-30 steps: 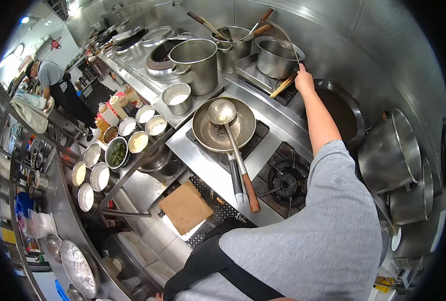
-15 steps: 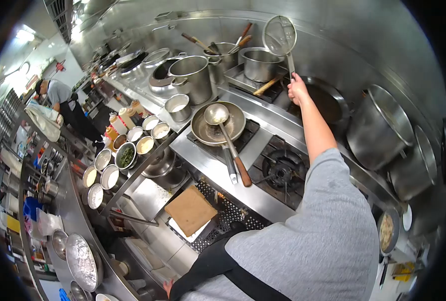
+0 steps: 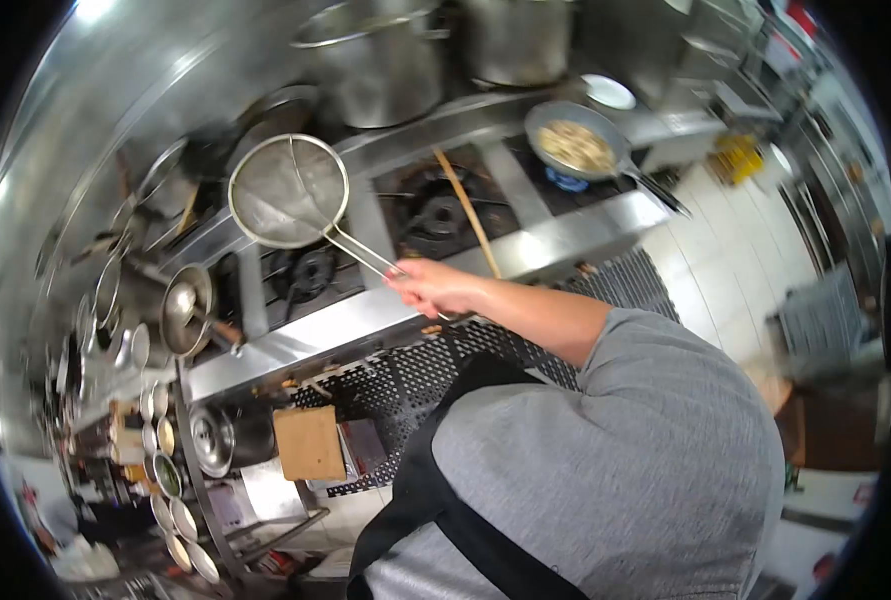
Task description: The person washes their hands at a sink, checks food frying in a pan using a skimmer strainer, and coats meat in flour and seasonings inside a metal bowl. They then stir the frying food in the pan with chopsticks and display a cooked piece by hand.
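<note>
My right hand (image 3: 433, 287) is closed round the wire handle of a round mesh strainer (image 3: 288, 191). The strainer is held up over the stove, its mesh to the left of the hand. Behind it lies a burner (image 3: 437, 212) with a wooden stick (image 3: 467, 212) across it. A frying pan (image 3: 572, 140) with pale pieces of food sits over a blue flame at the upper right, its black handle pointing right. To the left, a ladle (image 3: 182, 300) rests in another pan (image 3: 191, 333). My left hand is out of view.
Large steel pots (image 3: 377, 70) stand behind the burners. A white dish (image 3: 608, 92) is beside the frying pan. Several small containers line a shelf at the lower left. A brown board (image 3: 308, 443) lies low in front, near a perforated black mat (image 3: 395, 385).
The view has swung right, bringing the frying pan of food closer to the middle. My right hand has brought the strainer away from the back pots to over the front burners.
</note>
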Tool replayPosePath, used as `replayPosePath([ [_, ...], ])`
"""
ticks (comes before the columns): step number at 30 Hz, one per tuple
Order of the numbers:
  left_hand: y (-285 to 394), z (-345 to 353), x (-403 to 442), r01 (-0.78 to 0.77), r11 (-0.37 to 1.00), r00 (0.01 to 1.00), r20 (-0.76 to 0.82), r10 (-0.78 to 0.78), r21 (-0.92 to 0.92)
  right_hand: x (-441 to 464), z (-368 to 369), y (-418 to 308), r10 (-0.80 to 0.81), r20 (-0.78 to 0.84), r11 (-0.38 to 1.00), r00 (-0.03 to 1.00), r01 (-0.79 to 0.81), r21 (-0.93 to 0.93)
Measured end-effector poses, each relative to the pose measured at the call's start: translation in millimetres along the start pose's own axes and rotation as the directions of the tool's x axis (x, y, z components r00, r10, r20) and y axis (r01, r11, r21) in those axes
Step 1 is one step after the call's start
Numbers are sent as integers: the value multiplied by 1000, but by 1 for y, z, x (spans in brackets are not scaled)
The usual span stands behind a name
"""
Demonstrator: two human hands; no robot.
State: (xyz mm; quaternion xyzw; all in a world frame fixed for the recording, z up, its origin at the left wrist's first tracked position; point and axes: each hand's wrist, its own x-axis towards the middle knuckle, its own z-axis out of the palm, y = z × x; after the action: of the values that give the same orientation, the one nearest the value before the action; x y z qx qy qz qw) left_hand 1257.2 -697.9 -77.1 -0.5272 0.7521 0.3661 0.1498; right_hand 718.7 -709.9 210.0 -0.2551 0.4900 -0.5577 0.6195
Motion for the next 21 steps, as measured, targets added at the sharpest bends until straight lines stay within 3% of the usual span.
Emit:
replayPosePath([
  [2,8,-1,7,8,999,998,60,-11,42,-57,-26,24,54,-101,998,993,-51,37],
  [5,21,5,17,25,995,992,121,-37,99,-138,-81,35,17,-308,998,951,3,63],
  [9,44,24,38,53,986,983,168,-79,156,-231,-174,7,-137,-621,963,772,-44,-267],
  [10,53,32,44,55,984,981,172,-84,168,-256,-179,-22,-211,-668,895,714,-134,-426],
  [12,74,53,59,56,979,980,176,-91,194,-292,-221,-51,-291,-766,739,573,-374,-560],
  [13,87,64,67,51,976,980,176,-90,213,-305,-286,-31,-630,-559,407,539,-383,-829],
  [16,139,104,92,-15,953,985,167,-37,303,-327,-344,-82,-469,-725,203,504,-737,-644],
  [18,229,109,74,-191,946,978,128,162,261,-333,-391,-94,-499,-664,69,556,-739,-671],
  [20,279,144,82,-156,982,986,38,161,-107,-330,-433,-102,-501,-632,-5,591,-733,-680],
  [21,313,153,73,-180,970,983,2,183,-165,-328,-449,-102,-513,-609,-66,604,-736,-674],
])
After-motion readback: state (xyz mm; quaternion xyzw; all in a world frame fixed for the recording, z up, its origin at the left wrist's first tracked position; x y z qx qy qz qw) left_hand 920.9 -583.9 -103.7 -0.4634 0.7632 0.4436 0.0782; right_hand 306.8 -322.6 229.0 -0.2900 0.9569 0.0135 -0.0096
